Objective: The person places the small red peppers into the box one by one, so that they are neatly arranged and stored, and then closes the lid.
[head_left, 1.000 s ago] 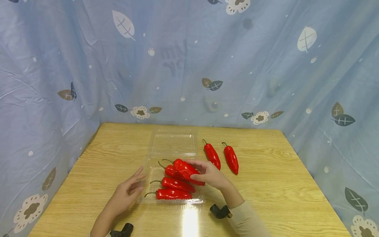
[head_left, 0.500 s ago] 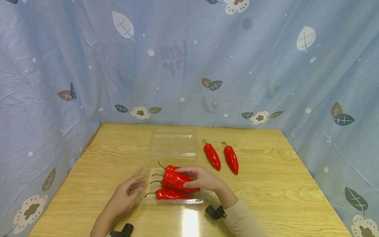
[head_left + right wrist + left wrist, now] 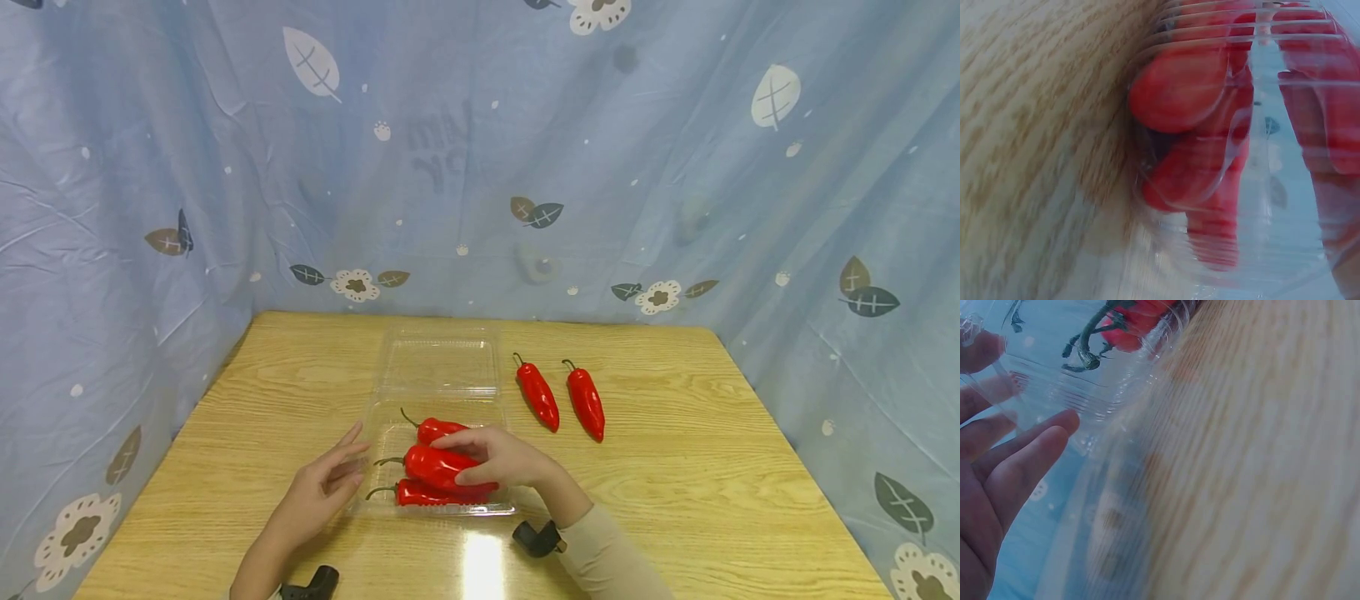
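**Wooden surface point(image 3: 690, 467), open clear container point(image 3: 501, 509)**

Left hand point(image 3: 317, 493) — fingers relaxed, just beside the container's left wall. Right hand point(image 3: 501, 455) — fingers curled round 1 red pepper point(image 3: 437, 467), inside the container. 2 loose peppers point(image 3: 586, 405) lie right of it.

Showing one curtain point(image 3: 480, 175), one table point(image 3: 675, 458), one box point(image 3: 498, 508), one left hand point(image 3: 311, 493), one right hand point(image 3: 501, 457), two black wrist fittings point(image 3: 536, 540). Displaying two peppers point(image 3: 587, 406) on the table, outside the box. Displaying three more peppers point(image 3: 431, 467) at the box, leaving any hidden beneath them uncounted.
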Motion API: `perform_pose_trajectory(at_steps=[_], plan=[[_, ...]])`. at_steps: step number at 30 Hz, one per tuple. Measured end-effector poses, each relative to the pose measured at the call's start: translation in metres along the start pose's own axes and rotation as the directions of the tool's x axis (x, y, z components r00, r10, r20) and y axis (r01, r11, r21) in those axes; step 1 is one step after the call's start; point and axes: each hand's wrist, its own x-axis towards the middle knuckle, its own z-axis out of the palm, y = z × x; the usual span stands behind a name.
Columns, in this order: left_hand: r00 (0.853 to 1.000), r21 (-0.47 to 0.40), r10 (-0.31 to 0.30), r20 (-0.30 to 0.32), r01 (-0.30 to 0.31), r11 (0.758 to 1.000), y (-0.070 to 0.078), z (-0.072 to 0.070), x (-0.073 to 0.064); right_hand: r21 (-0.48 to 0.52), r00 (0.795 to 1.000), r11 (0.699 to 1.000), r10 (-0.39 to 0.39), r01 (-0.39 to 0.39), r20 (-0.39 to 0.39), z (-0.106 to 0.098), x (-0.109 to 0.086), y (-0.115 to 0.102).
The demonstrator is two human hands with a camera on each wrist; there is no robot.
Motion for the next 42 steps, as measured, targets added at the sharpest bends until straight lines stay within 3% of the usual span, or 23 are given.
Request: perform_pose_trajectory(at_steps=[12,25,32,42], plan=[[1.000,-0.004,0.001,0.003,-0.001,1.000,0.0030,-0.0007,0.0006,-0.066,0.998,0.997,0.038,-0.035,0.042,0.0039,0.0044,0.0051],[1.000,-0.009,0.002,-0.001,-0.002,1.000,0.0038,-0.0006,0.0009,-0.004,0.995,0.999,0.034,-0.034,0.097,0.0047,0.0068,0.0049],[1.000,-0.006,0.007,-0.005,-0.007,1.000,0.0023,-0.0001,0.0010,-0.068,0.996,0.997,0.040,-0.034,0.083,0.0037,0.0069,0.0071],[1.000,0.005,0.004,-0.008,-0.004,1.000,0.0038,-0.0005,0.0016,-0.106,0.992,0.994,-0.010,0.024,0.125,0.0027,0.0091,0.0089]])
